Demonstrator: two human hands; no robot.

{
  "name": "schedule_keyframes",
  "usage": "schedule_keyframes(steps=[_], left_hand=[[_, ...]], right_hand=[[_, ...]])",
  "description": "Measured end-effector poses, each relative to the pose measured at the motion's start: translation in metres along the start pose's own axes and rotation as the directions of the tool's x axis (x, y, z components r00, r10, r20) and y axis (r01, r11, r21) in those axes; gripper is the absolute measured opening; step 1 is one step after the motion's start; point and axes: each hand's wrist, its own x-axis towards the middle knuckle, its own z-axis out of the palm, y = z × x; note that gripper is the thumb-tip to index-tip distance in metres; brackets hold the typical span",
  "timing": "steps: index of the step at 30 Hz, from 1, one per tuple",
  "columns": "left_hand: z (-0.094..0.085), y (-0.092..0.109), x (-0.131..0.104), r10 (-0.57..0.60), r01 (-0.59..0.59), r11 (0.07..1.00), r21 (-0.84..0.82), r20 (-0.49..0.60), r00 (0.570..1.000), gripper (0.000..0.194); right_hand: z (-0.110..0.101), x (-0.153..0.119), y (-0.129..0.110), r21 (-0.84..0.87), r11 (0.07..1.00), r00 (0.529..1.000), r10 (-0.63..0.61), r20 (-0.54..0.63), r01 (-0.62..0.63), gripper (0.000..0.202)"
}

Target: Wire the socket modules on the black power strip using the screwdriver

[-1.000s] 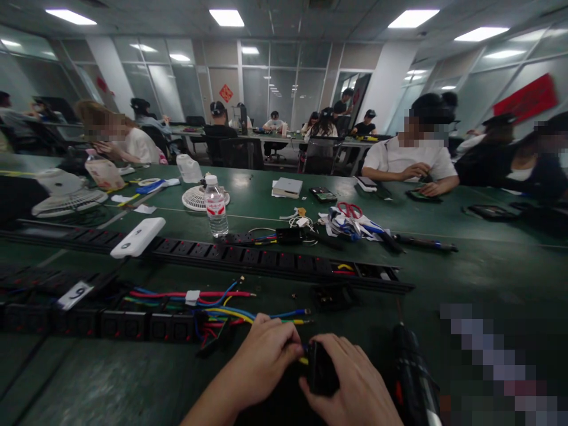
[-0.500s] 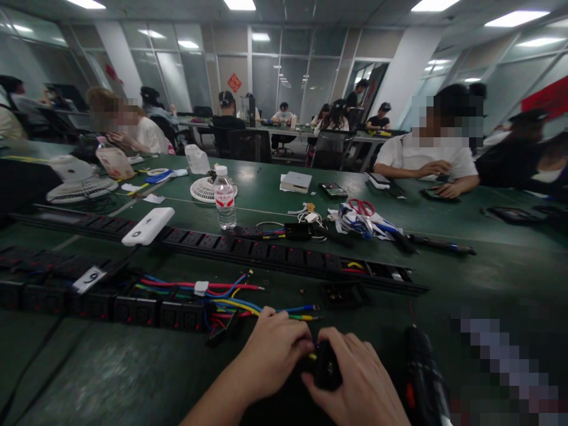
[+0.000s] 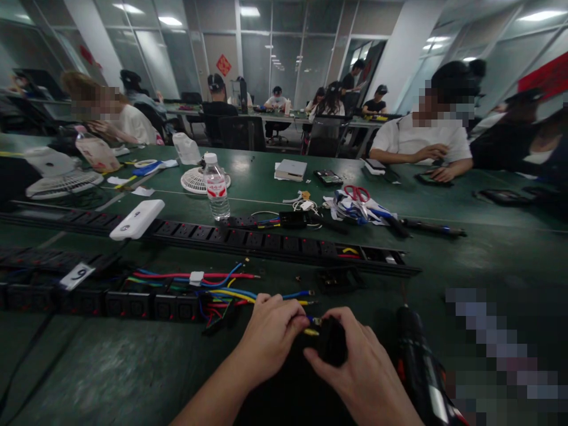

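Observation:
My left hand (image 3: 271, 332) is closed in a pinch on thin wires near the bottom centre. A blue wire end (image 3: 314, 320) with a metal terminal and a yellow wire end (image 3: 311, 332) stick out past its fingertips. In my right hand (image 3: 364, 362) is a black plastic block (image 3: 332, 344), gripped between thumb and fingers. The wire ends point at the block's left side; whether they touch it I cannot tell. Left of the hands lies a black socket strip (image 3: 133, 305) with coloured wires (image 3: 231, 293) coming from its end.
A black power drill (image 3: 419, 355) lies close to my right forearm. Behind the hands are a black open housing (image 3: 339, 278) and a long socket rail (image 3: 239, 236) bearing a white power bank (image 3: 138, 219). Farther back stand a water bottle (image 3: 216, 189) and red-handled scissors (image 3: 357, 193).
The view has tipped downward and shifted slightly. My right hand has turned the black block, and the wire ends now show more clearly between the hands.

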Motion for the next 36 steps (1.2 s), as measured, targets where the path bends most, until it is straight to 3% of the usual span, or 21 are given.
schedule_keyframes(steps=[3,6,14,21,27,29,31,33,34,36], left_hand=[[0.002,0.0,0.001,-0.004,0.004,1.0,-0.003,-0.031,0.999,0.018],[0.004,-0.001,0.001,0.006,-0.006,1.0,0.017,-0.026,1.0,0.017],[0.004,-0.001,0.001,0.041,-0.038,0.998,0.059,-0.046,0.998,0.016],[0.002,0.001,-0.001,0.064,-0.065,0.998,0.0,-0.143,0.988,0.019],[0.003,0.0,-0.002,0.08,-0.08,0.997,0.002,-0.141,0.987,0.019],[0.003,0.0,-0.003,0.087,-0.085,0.996,0.018,-0.138,0.987,0.017],[0.003,-0.001,-0.003,0.092,-0.088,0.995,0.04,-0.128,0.988,0.016],[0.004,-0.001,-0.004,0.096,-0.09,0.994,0.06,-0.113,0.989,0.016],[0.004,-0.001,-0.004,0.097,-0.09,0.994,0.067,-0.108,0.989,0.016],[0.005,-0.002,-0.004,0.1,-0.093,0.993,0.071,-0.107,0.989,0.015]], right_hand=[[0.004,-0.006,-0.001,-0.048,0.997,0.991,0.048,-0.124,-0.054,0.043],[0.005,-0.012,0.001,-0.072,0.995,0.991,0.053,-0.123,-0.063,0.043],[-0.014,-0.007,0.001,-0.076,0.986,0.979,0.157,0.132,-0.148,0.043],[-0.039,0.003,-0.001,-0.323,0.926,0.905,0.295,0.305,-0.193,0.034],[-0.019,0.002,0.003,-0.254,0.967,0.93,0.093,0.356,0.0,0.047],[-0.013,0.004,0.003,-0.232,0.973,0.935,0.07,0.347,0.013,0.062],[-0.011,0.005,0.004,-0.212,0.977,0.95,0.053,0.308,0.014,0.084],[-0.013,0.005,0.005,-0.185,0.982,0.981,0.006,0.193,0.031,0.095],[-0.013,0.005,0.005,-0.163,0.985,0.991,-0.036,0.127,0.056,0.09],[-0.012,0.003,0.006,-0.109,0.986,0.992,-0.123,0.019,0.124,0.057]])
